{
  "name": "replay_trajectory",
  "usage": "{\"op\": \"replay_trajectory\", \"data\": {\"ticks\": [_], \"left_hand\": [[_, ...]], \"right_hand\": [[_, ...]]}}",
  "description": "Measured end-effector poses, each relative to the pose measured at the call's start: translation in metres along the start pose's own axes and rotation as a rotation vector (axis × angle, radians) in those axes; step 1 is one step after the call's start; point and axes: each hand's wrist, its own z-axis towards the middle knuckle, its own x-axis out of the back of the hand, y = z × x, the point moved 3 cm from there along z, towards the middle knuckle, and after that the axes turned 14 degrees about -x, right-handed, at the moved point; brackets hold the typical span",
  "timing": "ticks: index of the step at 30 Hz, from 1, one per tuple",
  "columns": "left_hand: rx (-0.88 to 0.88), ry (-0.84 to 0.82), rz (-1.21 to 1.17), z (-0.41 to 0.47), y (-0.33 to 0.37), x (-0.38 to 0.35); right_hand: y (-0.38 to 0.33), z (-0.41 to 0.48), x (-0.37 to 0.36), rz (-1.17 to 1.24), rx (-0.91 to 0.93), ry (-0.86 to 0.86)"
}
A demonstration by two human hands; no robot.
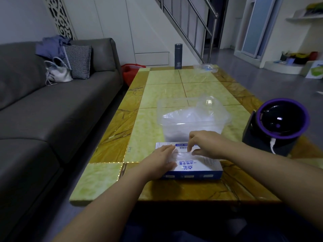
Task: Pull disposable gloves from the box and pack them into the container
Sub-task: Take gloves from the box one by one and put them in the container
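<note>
1. Two hands are engaged at the glove box (195,167), which lies flat on the near part of the worktop (162,81), just in front of the container (176,132).
2. The left hand (163,158) is laid flat on the left of the box top with fingers straight, so that the box is pressed down.
3. The right hand (206,143) is curled over the opening in the box top. A clear glove (181,154) appears to be pinched between thumb and fingertips, though the grip is hard to read through the transparent film.
4. Crumpled clear gloves (181,116) are seen inside the open container, so packing is judged part done.
5. For a clean pull, the left hand's downward press should be maintained so the light box is not lifted. The glove should be drawn up slowly, so that a single sheet is released and not a clump.
6. The film should then be carried over the near wall and pushed well down, as loose plastic is likely to spring back out.
</note>
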Motion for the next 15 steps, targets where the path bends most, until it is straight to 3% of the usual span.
{"op": "replay_trajectory", "data": {"ticks": [6,15], "left_hand": [[0.010,-0.002,-0.004,-0.002,-0.001,0.000],[0.017,0.011,-0.023,-0.004,0.002,0.003]], "right_hand": [[-0.012,0.002,-0.020,0.021,-0.009,0.025],[-0.014,-0.005,0.041,-0.093,0.100,-0.035]]}}
